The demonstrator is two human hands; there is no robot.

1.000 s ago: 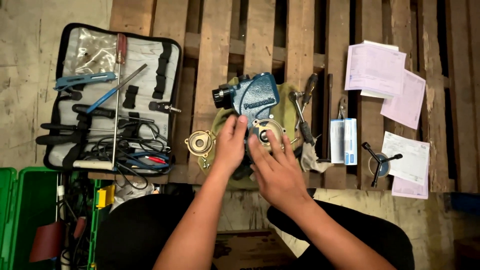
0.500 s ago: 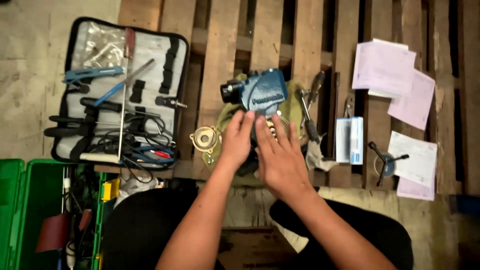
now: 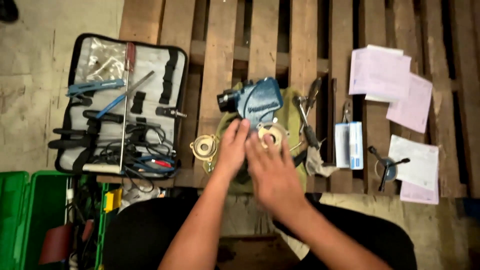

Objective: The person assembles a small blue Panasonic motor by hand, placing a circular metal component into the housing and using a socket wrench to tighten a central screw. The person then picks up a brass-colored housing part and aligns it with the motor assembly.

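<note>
A blue machine housing with a black cylinder at its left end lies on a green cloth on a wooden pallet. My left hand rests flat beside its lower left, fingertips touching the blue body. My right hand lies with fingers spread over a round tan flange just below the housing. Another round tan part sits on the pallet left of my left hand. Neither hand grips anything that I can see.
An open grey tool roll with screwdrivers, pliers and cables lies at left. A green case sits lower left. Right of the housing are hand tools, a small white-blue box, pink-white papers and a small black clamp.
The view has shifted slightly. My hands have slid a little downward and rightward over the parts, the right hand now covering the tan flange more fully.
</note>
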